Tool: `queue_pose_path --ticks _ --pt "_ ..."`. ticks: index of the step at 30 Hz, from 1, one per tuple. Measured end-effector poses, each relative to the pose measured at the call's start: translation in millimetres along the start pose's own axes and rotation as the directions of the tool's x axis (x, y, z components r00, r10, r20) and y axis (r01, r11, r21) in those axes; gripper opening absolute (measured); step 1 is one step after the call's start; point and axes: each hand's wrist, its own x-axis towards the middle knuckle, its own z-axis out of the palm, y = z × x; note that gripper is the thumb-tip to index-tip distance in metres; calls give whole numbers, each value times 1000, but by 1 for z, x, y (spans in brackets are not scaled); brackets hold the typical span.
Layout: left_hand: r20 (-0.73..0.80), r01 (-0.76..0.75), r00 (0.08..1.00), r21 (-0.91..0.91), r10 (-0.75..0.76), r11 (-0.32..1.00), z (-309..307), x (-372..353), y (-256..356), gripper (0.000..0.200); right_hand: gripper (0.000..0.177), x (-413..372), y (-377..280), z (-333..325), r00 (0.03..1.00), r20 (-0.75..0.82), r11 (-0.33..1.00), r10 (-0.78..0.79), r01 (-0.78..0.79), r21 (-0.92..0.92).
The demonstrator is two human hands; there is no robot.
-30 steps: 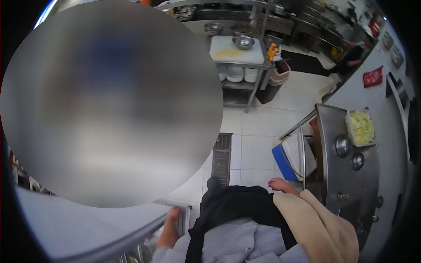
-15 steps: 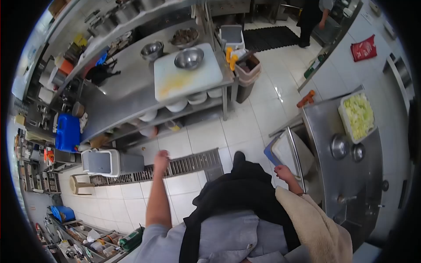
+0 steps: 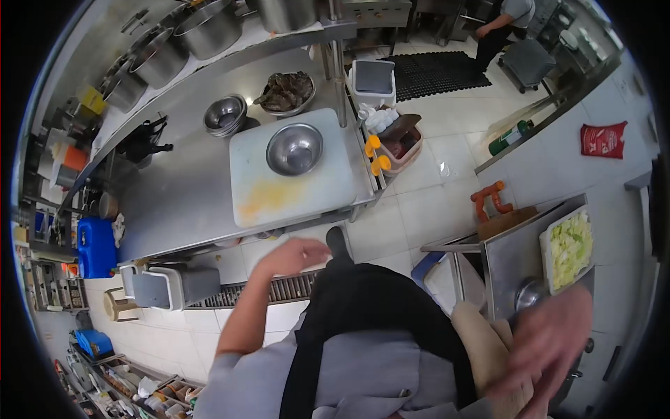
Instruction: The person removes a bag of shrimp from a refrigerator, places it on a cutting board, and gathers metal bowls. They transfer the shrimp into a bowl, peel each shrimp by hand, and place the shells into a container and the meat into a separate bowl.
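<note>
My left hand (image 3: pixel 296 255) hangs in the air in front of the steel worktable, fingers loosely stretched and nothing visible in them. Smeared by motion, my right hand (image 3: pixel 548 342) is raised on the right, close to the beige towel (image 3: pixel 474 342) over my arm; its fingers cannot be made out. A white cutting board (image 3: pixel 335 185) with a yellow stain lies on the worktable (image 3: pixel 181 202), bearing a steel bowl (image 3: pixel 294 150). Behind it stand stacked steel bowls (image 3: pixel 225 116) and a bowl of dark pieces (image 3: pixel 287 92). Chopped pale-green leaves fill a white tub (image 3: pixel 549 262) on the right counter.
A lidded grey bin (image 3: pixel 199 285) stands beside the floor drain (image 3: pixel 279 290). Bins (image 3: pixel 408 157) stand at the worktable's right end. Orange pipe (image 3: pixel 492 199) shows near the right counter (image 3: pixel 506 269). Another person (image 3: pixel 506 24) is at the back, near a black mat (image 3: pixel 436 73).
The view has moved nearer the worktable. My left hand has swung right, toward my body's front; my right hand has risen from beside the right counter and is now blurred.
</note>
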Motion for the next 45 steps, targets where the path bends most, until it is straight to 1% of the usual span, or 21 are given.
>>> queue_pose_path --ticks 1,3,6,8,12,14,15,17,21,23,27,30,31,32,33,35,37,39,42,44,45 --pt "-13 19 1000 -3 -19 1000 -31 17 2 32 30 14 -20 -5 987 95 986 129 -118 -114" --pt "-100 24 995 41 -20 999 -91 53 5 30 30 40 -36 -26 962 96 949 257 -232 -215" --pt "-278 -11 957 235 78 972 -173 109 3 26 29 68 -27 -54 933 57 903 356 -328 -276" --pt "-375 39 925 238 54 971 -214 140 -9 23 29 77 -16 -72 916 32 881 401 -376 -286" --pt "-683 301 730 370 38 879 -272 186 -60 23 28 82 1 -102 885 -19 849 465 -452 -273" --pt "-798 342 592 373 111 862 -292 200 -93 27 28 80 9 -118 872 -24 837 488 -476 -270" --pt "-800 347 592 365 100 864 -299 206 -108 27 28 78 12 -127 869 -22 834 495 -482 -268" --pt "-878 481 461 371 130 794 -307 210 -133 32 28 73 20 -144 866 -11 834 500 -485 -261" --pt "-882 573 467 357 63 737 -315 220 -166 32 29 65 37 -180 869 39 845 493 -468 -259" --pt "-872 523 490 306 14 796 -321 222 -170 31 29 58 51 -200 883 76 865 463 -432 -256" --pt "-896 651 414 166 -162 741 -330 217 -156 28 30 36 99 -226 914 120 914 387 -363 -178" --pt "-985 464 172 69 -14 883 -320 192 -140 27 33 33 181 -228 949 144 954 281 -293 66" --pt "-987 476 161 71 -7 877 -316 182 -133 27 36 23 210 -220 971 148 950 189 -218 221" --pt "-947 200 196 -215 -254 956 -311 173 -125 26 46 16 236 -216 978 147 903 145 -192 384" --pt "-837 -76 307 -497 -454 865 -303 166 -115 25 51 13 257 -217 979 76 822 191 -202 532" --pt "-797 -326 381 -590 -468 739 -276 158 -82 28 54 8 276 -218 816 -220 836 535 -472 280" --pt "-747 -375 464 -653 -477 658 -247 156 -40 32 46 55 300 -207 598 -648 751 471 -657 -60" --pt "-679 -361 555 -717 -481 597 -216 164 1 32 46 83 333 -200 722 -667 534 185 -643 -549" --pt "-571 -365 704 -801 -422 475 -172 178 36 26 44 96 370 -180 696 -710 488 109 -660 -572" --pt "-428 -327 827 -894 -365 307 -151 180 47 24 43 80 393 -162 676 -703 438 223 -713 -547" --pt "-407 -305 844 -900 -350 311 -143 176 46 24 43 71 393 -154 652 -723 421 226 -735 -531"
